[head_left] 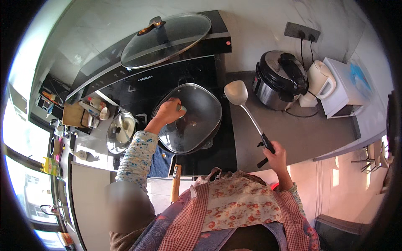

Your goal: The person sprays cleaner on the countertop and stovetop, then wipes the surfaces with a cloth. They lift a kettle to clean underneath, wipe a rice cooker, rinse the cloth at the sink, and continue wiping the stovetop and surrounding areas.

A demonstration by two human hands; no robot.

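My left hand (169,112) grips the knob of a rounded-square glass lid (198,128) over a dark pan on the black cooktop. The lid covers most of the pan, so its contents are hard to make out. A wooden handle (176,183) sticks out towards me below the pan. In my right hand (276,157) is a metal wok spatula (252,117), held by its black handle. Its broad pale blade points up and away, over the counter to the right of the cooktop and apart from the pan.
A large round glass lid (176,40) leans at the range hood (220,45). Left of the pan stands a lidded pot (121,133). An electric pressure cooker (279,81), a cream kettle (320,78) and a white appliance (337,88) occupy the right counter (292,135). Someone is close at my left.
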